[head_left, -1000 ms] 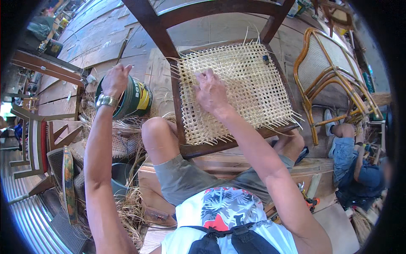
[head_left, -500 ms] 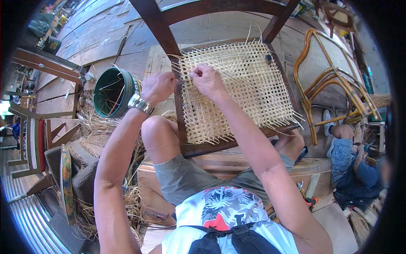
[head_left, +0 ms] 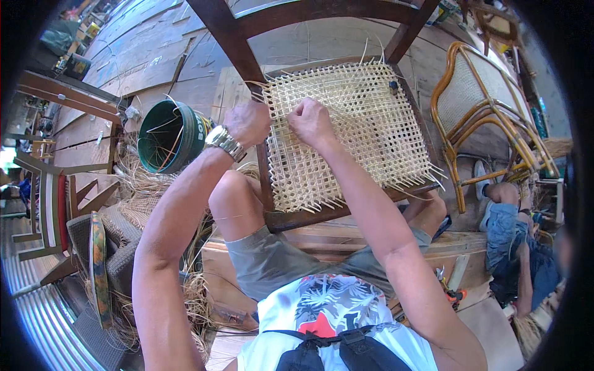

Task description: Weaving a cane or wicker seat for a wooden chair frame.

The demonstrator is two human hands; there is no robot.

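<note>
A dark wooden chair (head_left: 272, 217) stands before me, its seat covered by a pale woven cane panel (head_left: 365, 136) with loose strand ends along the edges. My left hand (head_left: 249, 122), with a metal watch on the wrist, is closed at the seat's left edge. Its fingertips are hidden, and so is anything in them. Over the left part of the weave, my right hand (head_left: 311, 122) pinches what looks like a thin cane strand, mostly covered by the fingers. A small dark object (head_left: 393, 86) sits at the panel's far right.
Left of the chair is a green bucket (head_left: 166, 139) with cane strands in it. Piles of loose cane (head_left: 195, 297) lie beside my left leg. At right stands a rattan chair (head_left: 455, 117); near it a person (head_left: 520, 247) sits low. Stacked furniture (head_left: 52, 204) fills the far left.
Both hands have shifted slightly right, the left hand now nearer the weave's edge. The person at right has moved an arm.
</note>
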